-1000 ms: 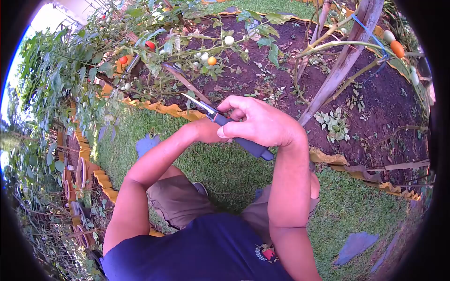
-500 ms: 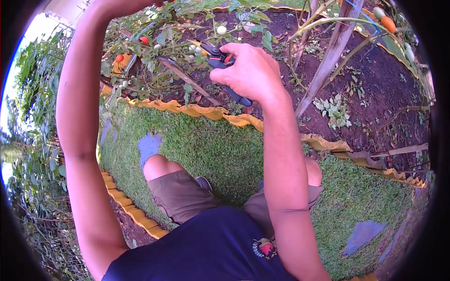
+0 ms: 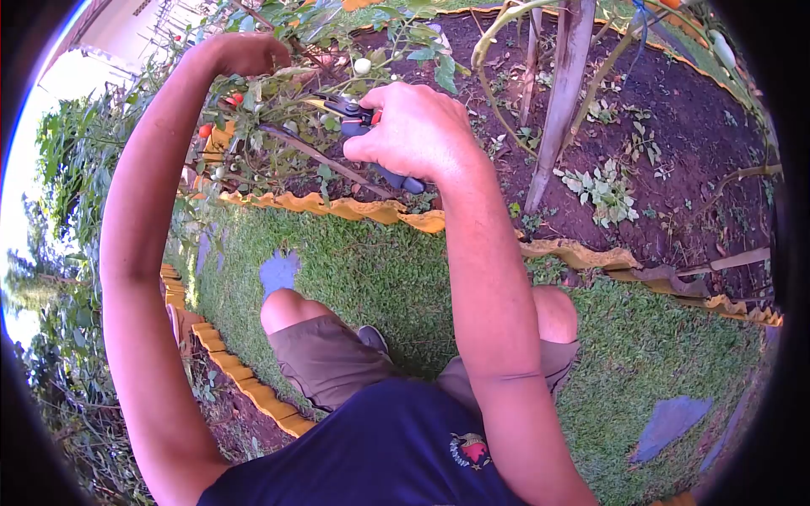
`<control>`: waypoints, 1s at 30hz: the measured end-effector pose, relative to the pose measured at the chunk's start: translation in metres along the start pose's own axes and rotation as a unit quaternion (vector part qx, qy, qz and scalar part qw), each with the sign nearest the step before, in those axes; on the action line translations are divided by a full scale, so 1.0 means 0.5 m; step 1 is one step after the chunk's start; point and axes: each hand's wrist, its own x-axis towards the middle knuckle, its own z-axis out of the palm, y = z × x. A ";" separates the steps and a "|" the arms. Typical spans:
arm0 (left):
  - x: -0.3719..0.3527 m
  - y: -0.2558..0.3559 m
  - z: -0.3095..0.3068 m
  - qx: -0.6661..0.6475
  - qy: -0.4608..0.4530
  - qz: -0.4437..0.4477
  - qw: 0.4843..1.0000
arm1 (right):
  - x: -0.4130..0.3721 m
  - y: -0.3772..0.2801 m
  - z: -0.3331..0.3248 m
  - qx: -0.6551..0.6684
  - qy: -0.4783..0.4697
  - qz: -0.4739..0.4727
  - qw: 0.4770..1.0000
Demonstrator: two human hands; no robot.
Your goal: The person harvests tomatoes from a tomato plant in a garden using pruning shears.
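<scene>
My right hand [image 3: 413,126] is closed around a pair of pruning shears [image 3: 346,107] with dark handles and red parts. The blades point left into the tomato plant [image 3: 291,101], close to its stems. My left hand [image 3: 249,55] is raised at the upper left among the leaves, its fingers curled by the stems. What those fingers hold is hidden. A pale unripe tomato [image 3: 362,66] hangs just above the shears. Red tomatoes [image 3: 205,131] show lower on the left, below my left hand.
Wooden stakes [image 3: 564,101] stand in the dark soil bed [image 3: 675,160]. A slanted stick [image 3: 325,158] lies beneath the shears. Wavy yellow edging [image 3: 363,209] separates bed from grass [image 3: 388,261]. Dense foliage [image 3: 67,236] lines the left side.
My left hand has come down into view among the stems. My right hand and the shears sit further left in view, with the blades nearer the stems.
</scene>
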 end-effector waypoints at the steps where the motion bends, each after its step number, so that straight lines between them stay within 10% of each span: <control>1: 0.007 -0.008 0.008 0.005 0.002 0.006 1.000 | -0.004 0.004 -0.009 0.007 -0.009 -0.005 1.000; 16: -0.090 -0.071 0.029 -0.115 0.342 0.052 0.931 | 0.022 0.073 0.002 0.106 -0.218 -0.018 0.970; 21: 0.030 -0.070 0.008 0.014 0.089 0.064 0.994 | -0.003 0.052 -0.017 0.191 -0.175 0.011 0.966; 30: 0.153 -0.068 0.042 0.035 -0.128 0.066 0.989 | 0.004 -0.070 0.081 -0.033 -0.018 0.046 0.998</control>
